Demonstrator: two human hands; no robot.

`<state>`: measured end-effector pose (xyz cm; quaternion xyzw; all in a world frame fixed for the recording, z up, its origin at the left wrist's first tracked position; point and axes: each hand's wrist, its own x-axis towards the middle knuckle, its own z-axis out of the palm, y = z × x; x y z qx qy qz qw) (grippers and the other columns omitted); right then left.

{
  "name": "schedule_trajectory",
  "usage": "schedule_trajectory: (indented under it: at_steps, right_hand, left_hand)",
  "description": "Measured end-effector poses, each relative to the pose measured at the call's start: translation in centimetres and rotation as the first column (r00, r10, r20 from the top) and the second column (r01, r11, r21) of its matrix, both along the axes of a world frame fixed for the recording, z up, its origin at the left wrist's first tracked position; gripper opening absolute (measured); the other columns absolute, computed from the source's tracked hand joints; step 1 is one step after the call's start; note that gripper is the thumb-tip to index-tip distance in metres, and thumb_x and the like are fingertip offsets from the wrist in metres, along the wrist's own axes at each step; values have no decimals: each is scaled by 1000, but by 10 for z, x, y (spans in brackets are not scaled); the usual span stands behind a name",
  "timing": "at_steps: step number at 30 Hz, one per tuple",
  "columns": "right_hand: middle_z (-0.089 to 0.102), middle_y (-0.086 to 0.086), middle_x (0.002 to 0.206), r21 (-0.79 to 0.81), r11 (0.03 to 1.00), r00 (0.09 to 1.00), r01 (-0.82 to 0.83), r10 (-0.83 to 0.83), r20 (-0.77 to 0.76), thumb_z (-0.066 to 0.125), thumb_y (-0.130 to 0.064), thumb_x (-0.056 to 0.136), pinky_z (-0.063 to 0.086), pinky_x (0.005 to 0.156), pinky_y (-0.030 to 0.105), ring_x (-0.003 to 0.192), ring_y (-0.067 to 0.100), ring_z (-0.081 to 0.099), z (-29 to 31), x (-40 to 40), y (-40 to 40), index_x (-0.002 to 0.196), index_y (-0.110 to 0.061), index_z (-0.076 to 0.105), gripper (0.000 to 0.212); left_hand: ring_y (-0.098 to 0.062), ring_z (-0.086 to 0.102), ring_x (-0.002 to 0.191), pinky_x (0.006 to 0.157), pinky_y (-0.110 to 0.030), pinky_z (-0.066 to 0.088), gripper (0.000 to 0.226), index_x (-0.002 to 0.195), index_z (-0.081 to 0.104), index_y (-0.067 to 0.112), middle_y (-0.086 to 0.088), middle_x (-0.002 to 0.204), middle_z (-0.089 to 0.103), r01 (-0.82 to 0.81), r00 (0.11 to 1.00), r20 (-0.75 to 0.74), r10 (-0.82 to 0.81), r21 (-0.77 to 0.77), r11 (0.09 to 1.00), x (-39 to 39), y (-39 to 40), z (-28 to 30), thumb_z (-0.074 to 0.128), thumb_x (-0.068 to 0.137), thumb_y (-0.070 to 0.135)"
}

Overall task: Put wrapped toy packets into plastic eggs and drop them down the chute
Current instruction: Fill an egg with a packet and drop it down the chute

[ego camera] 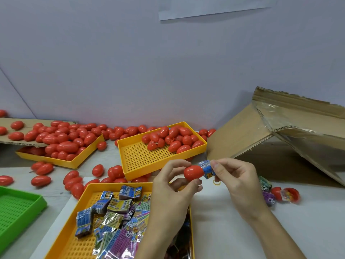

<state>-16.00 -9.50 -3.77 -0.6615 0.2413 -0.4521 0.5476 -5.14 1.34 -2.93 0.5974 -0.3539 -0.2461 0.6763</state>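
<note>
Both hands are raised above the bench (233, 221), in front of the person. The left hand (173, 186) comes up from below with curled fingers and holds a red egg half (193, 172) between the thumb and the fingertips, its open side turned to the right. The right hand (236, 176) comes from the lower right and pinches a blue wrapped toy packet (207, 168) with the thumb and the first fingers; the left end of the packet is inside the mouth of the egg half, the rest stands out. Four trays are on the bench: one green tray (18, 208) at the left and three yellow ones. The near yellow tray (89, 242) carries a heap of packets too many to count. The middle yellow tray (141, 157) has about twenty red eggs at its far end, and the left yellow tray (61, 161) is piled with many more, partly under a cardboard sheet (11, 142). About a dozen loose eggs lie on the bench between the trays. At the right stands one cardboard chute (280, 128), and near it are two more packets and one opened egg (285, 195).
</note>
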Motion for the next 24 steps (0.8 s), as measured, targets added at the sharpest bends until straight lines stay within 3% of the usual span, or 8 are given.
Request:
schedule_trajectory:
  at_steps: [4, 11, 15, 18, 21, 24]
  right_hand:
    - [73, -2, 73, -2, 1000, 1000, -11, 11, 2, 63, -35, 78, 50, 56, 17, 69, 7, 65, 0, 0, 0, 82, -22, 76, 19]
    - [73, -6, 71, -5, 1000, 1000, -21, 21, 14, 63, -34, 78, 48, 55, 13, 67, 4, 65, 1, 1, 1, 81, -21, 75, 18]
    - [74, -7, 75, -4, 999, 999, -35, 35, 3, 63, -34, 78, 49, 56, 12, 73, 5, 68, 0, 1, 1, 83, -22, 75, 17]
    - [74, -7, 76, -1, 999, 999, -48, 48, 3, 64, -31, 79, 49, 58, 11, 75, 4, 69, -1, 2, 2, 84, -21, 75, 16]
    - [75, -8, 78, -6, 999, 999, -52, 52, 1, 64, -30, 79, 50, 59, 11, 77, 5, 70, -1, 2, 2, 85, -20, 75, 15]
    - [75, -9, 82, -7, 999, 999, -45, 44, -14, 66, -30, 78, 52, 62, 12, 82, 6, 71, -3, 2, 2, 90, -20, 74, 17]
  left_hand:
    - [-14, 73, 94, 68, -18, 56, 22, 91, 70, 33, 6, 97, 75, -35, 999, -41, 34, -30, 999, 1, 1, 0, 79, 72, 33]
    - [-21, 75, 90, 65, -23, 56, 34, 93, 72, 33, 1, 97, 76, -1, 995, -100, -2, -25, 1000, 6, 1, -3, 80, 78, 4]
    - [-20, 73, 95, 69, -26, 58, 20, 91, 73, 32, 1, 96, 75, -40, 994, -106, 36, -33, 999, 5, -1, -4, 81, 74, 27]
    - [-24, 72, 99, 78, -31, 60, 13, 87, 73, 30, -2, 97, 75, -68, 991, -117, 63, -43, 997, 6, -2, -5, 76, 74, 30]
    - [-16, 73, 97, 81, -34, 60, 31, 97, 69, 31, 3, 102, 76, -70, 989, -129, 66, -20, 997, 7, -2, -8, 77, 67, 36]
    - [-10, 73, 95, 70, -27, 57, 42, 103, 69, 28, 8, 101, 75, -69, 990, -122, 68, -5, 998, 7, -2, -9, 78, 64, 39]
